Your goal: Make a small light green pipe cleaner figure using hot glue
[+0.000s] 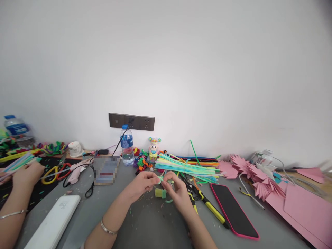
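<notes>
Held pale green strip (160,179) over grey surface (155,230), pinched in fingertips of left hand (141,185) and right hand (176,188), both closed on it. Saw yellow-green roll (160,193) just below strip in view, between hands. Noted pastel pipe cleaners (185,167) beyond, figurine (153,149) and water bottle (127,145) farther left. Found yellow-handled pliers (213,209) and pink-edged phone (234,211) right of right hand.

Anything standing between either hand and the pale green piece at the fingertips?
Nothing visible. The left hand and right hand both have their fingertips at the pale green piece. The small yellow-green bundle shows just below, not between.
</notes>
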The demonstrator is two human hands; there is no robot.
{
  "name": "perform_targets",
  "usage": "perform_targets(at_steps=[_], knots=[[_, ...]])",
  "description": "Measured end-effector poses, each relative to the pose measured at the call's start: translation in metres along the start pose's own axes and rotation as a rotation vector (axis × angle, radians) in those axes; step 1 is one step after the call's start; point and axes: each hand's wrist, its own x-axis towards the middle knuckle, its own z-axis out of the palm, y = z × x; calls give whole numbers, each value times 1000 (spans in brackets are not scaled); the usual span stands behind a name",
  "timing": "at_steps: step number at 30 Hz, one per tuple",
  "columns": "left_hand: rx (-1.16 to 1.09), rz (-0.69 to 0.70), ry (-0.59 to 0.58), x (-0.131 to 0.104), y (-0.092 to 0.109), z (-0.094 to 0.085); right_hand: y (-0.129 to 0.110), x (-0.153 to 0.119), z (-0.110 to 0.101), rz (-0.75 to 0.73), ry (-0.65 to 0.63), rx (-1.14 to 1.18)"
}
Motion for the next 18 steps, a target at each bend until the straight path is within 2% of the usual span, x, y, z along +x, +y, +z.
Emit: perform_targets(at_steps=[4, 9, 18], knots=[[-155, 53, 43, 5, -8, 1, 6, 0, 3, 103, -29, 109], [-283, 54, 89, 9, -16, 8, 7, 0, 5, 154, -33, 201], [-338, 75, 109, 8, -16, 24, 9, 0, 10, 190, -115, 322]])
